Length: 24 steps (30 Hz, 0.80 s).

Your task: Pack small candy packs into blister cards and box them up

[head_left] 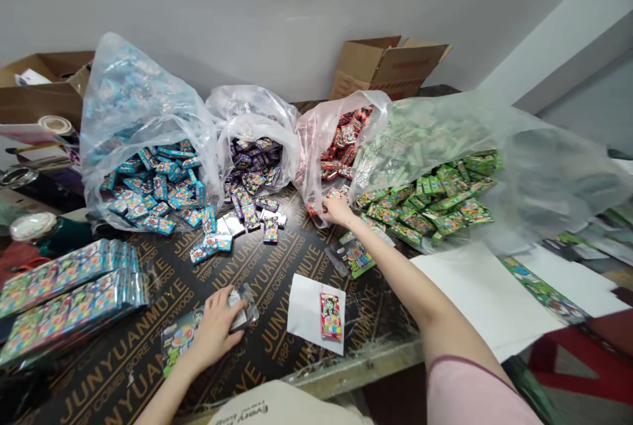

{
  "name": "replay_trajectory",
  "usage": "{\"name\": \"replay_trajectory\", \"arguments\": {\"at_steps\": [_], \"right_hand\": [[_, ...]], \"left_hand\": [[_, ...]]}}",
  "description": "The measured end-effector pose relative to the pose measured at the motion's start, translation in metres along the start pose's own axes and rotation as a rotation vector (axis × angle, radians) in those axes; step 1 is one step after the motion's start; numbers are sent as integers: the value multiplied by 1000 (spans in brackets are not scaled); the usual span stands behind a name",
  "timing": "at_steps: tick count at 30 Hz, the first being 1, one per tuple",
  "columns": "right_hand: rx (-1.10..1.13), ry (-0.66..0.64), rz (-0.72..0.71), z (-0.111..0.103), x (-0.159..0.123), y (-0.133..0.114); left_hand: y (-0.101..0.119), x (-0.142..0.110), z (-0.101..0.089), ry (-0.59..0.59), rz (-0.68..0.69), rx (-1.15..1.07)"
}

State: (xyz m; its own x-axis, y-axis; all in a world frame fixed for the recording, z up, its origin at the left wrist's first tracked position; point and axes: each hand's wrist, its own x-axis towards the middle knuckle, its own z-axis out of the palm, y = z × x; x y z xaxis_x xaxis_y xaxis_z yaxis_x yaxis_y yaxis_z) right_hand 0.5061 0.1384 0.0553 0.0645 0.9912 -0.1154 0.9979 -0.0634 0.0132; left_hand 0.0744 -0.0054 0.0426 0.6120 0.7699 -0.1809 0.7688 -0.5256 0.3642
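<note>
My left hand (220,323) rests on the dark board with its fingers curled over a clear plastic pouch (251,306); something whitish inside shows by the fingertips. Beneath that wrist lies a colourful green-edged printed card (179,339). My right hand (338,209) reaches to the mouth of the bag of small red packets (341,141), fingers drawn together; what is between them is hidden. Just below it lies another green card in clear plastic (357,255). Between my arms, a red packet (330,316) lies on a white sheet of paper (301,310).
Open plastic bags hold blue packets (168,178), purple packets (254,155) and green packets (440,198). Loose purple and blue packets lie before them. Filled strip packs (74,306) are stacked at left. Cardboard boxes (390,66) stand behind; white sheets (469,293) lie at right.
</note>
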Motion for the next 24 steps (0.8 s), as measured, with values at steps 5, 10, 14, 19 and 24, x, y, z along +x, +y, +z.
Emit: {"name": "replay_trajectory", "arguments": {"at_steps": [5,10,14,19,24], "right_hand": [[42,376,181,-11,-70,-24],[190,631,224,-47,-118,-75],[608,221,-228,-59,-140,-132],[952,-115,-613,-48,-148,-182],[963,148,-643,-30,-157,-199]], "left_hand": [[-9,3,-2,34,57,-42],[3,17,-22,258,44,-243],[31,27,-48,447,13,-481],[48,30,-57,116,-98,-877],[36,23,-45,80,-358,-1502]]}}
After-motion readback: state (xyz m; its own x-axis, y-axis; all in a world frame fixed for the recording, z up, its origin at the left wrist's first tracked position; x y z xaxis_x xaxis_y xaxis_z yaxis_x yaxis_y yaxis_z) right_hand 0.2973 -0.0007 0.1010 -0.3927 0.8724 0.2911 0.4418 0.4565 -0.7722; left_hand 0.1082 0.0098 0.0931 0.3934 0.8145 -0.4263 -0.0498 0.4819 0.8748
